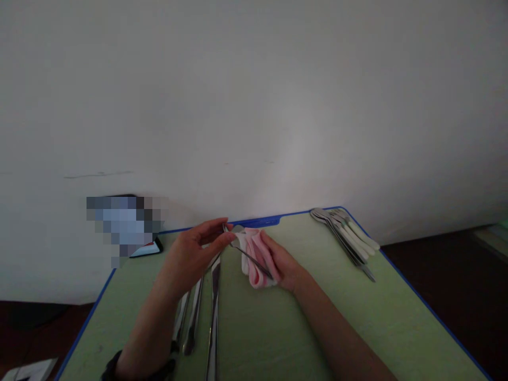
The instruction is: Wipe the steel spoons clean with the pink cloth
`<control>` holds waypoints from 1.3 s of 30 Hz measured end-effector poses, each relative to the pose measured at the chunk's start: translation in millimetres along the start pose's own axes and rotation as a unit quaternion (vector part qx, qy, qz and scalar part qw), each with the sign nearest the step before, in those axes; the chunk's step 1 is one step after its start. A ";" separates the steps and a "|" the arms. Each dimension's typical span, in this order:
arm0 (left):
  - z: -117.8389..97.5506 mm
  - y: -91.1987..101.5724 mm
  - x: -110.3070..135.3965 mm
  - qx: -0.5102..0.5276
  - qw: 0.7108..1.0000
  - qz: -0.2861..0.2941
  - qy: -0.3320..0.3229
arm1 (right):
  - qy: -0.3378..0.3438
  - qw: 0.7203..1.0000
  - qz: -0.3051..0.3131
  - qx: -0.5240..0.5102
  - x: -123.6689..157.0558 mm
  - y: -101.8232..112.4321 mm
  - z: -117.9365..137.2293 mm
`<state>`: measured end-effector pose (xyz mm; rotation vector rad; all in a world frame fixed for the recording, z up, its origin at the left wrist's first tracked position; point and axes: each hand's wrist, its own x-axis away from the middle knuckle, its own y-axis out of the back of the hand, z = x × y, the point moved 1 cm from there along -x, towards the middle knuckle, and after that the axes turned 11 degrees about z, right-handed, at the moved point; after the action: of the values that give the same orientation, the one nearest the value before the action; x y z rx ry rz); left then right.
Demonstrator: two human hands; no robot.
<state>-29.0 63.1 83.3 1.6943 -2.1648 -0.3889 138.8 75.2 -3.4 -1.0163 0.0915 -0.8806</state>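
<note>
My left hand (200,246) pinches one end of a slim metal piece of cutlery (254,260) between thumb and fingers. Its shaft slants down to the right, across a folded pink and white cloth (256,254). The cloth is bunched in my right hand (283,264), whose fingers close around it. A rounded grey metal shape (238,229) shows just behind the cloth; I cannot tell whether it belongs to the held piece. Beneath my left forearm, several metal utensils, including a long one (215,312), lie lengthwise on the table, partly covered by the arm.
On the right of the green, blue-edged table (270,338) lies a group of spoons (333,230) and forks with white handles (359,238). A phone-like device (146,250), partly blurred, leans at the back left. A pale wall (254,106) rises behind the table.
</note>
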 end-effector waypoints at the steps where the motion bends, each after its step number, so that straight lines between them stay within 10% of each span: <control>1: 0.5 0.4 -0.1 -0.011 1.000 -0.007 0.006 | 0.004 1.000 0.005 -0.018 -0.9 -1.3 1.7; 15: 7.7 -6.7 -5.4 -0.048 0.998 0.033 0.017 | 0.052 0.988 0.114 0.088 10.3 0.6 -1.8; 28: -2.5 -12.3 -2.6 -0.026 0.999 0.047 -0.007 | 0.130 0.989 -0.047 0.060 -4.0 1.6 -2.5; 39: -5.9 -1.0 3.9 -0.073 0.997 0.016 0.032 | 0.077 0.997 0.016 0.021 -0.7 -0.4 -3.1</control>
<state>-26.4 59.1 88.6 1.5701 -2.0607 -0.4665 136.7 73.4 -5.0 -0.9042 0.2184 -0.9279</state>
